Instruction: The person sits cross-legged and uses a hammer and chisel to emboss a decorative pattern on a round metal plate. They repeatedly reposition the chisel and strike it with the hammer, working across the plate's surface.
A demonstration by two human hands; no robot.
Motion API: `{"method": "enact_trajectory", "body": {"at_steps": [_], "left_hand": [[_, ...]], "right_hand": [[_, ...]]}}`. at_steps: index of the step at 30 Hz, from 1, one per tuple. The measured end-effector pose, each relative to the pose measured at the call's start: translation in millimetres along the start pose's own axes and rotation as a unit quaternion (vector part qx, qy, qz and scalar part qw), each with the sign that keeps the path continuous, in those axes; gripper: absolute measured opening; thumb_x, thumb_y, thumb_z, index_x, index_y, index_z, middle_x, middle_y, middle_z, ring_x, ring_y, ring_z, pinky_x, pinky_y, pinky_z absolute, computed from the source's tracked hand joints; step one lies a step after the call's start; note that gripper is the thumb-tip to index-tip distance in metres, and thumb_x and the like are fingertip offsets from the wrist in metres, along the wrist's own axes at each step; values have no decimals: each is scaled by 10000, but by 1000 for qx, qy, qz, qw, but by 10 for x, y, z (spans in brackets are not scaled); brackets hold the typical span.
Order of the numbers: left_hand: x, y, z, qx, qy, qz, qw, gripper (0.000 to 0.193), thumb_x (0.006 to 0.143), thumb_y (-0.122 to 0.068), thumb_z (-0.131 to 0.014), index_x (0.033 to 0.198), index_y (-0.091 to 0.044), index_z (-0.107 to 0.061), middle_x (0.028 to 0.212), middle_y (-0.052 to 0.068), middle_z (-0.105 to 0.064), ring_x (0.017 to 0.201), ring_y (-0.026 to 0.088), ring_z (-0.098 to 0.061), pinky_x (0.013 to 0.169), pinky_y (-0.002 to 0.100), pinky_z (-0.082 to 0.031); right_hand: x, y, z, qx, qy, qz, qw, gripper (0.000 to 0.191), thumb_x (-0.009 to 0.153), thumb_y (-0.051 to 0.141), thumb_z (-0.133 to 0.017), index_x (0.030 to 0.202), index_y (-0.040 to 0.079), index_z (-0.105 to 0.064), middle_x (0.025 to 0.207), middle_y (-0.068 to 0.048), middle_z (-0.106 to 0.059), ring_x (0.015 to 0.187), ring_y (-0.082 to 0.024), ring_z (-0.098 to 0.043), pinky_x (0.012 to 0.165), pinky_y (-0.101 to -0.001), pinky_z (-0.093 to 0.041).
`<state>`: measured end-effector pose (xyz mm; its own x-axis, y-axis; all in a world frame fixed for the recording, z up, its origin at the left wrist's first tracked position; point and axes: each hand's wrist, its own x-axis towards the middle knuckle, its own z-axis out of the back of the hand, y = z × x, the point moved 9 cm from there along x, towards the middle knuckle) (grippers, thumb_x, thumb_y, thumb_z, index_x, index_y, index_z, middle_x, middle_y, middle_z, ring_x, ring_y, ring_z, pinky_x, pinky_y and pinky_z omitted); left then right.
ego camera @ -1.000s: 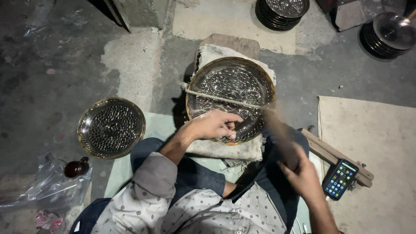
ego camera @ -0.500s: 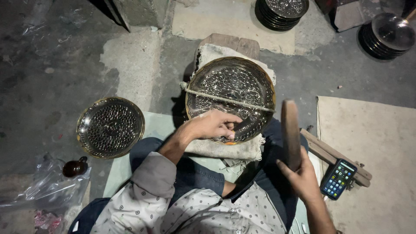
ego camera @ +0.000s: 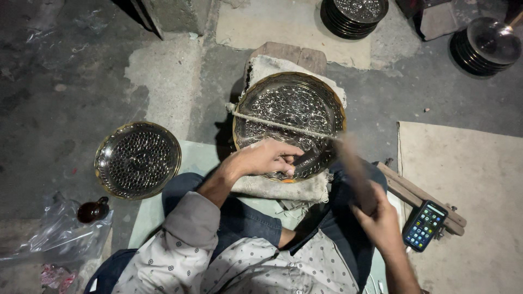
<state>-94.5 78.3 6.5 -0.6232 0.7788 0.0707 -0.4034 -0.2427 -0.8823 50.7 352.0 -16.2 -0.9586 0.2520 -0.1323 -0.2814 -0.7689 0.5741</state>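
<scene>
Brass-rimmed and covered in hammered dimples, the round tray (ego camera: 290, 122) lay on a cloth-padded wooden block (ego camera: 286, 54) on the floor in front of my knees, with a cord (ego camera: 278, 125) stretched across its face. My left hand (ego camera: 267, 158) rested on the tray's near edge, fingers curled around a short dark punch (ego camera: 302, 160) whose tip stood against the metal. My right hand (ego camera: 381, 223) was clenched around the handle of a wooden mallet (ego camera: 354, 166), which showed only as a blur slanting toward the punch, so I could not tell whether it was touching the punch. I judged I was in the middle of embossing, working the pattern near the lower rim. The next blow called for the punch to stand steady and upright on its mark, and for the mallet to land square on its head, or the tip would skid across the finished dimples. A second patterned tray (ego camera: 138, 159) sat on the floor to my left, well apart. A phone (ego camera: 424, 226) lay beside wooden sticks (ego camera: 419, 193) to my right, and stacks of dark trays (ego camera: 354, 16) stood farther off.
</scene>
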Motion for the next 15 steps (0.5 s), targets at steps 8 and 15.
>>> {"method": "enact_trajectory", "body": {"at_steps": [8,15], "left_hand": [[-26,54,-10,-17,2,29,999,560,793,-190,-828,1321,-98,-666,1011,100,-778,863,183,-726,768,327,-569],[-33,-4,-1,-47,3,52,998,548,787,-213,-825,1306,-113,-681,995,84,-785,858,181,-729,768,326,-570]], "right_hand": [[29,83,18,-128,24,15,991,839,727,103,-856,1482,212,-506,1231,-192,-722,1091,-322,-696,929,-408,-546],[21,18,172,-134,23,-47,990,851,770,139,-852,1526,282,-490,1193,-174,-742,1077,-289,-722,919,-408,-577]]}}
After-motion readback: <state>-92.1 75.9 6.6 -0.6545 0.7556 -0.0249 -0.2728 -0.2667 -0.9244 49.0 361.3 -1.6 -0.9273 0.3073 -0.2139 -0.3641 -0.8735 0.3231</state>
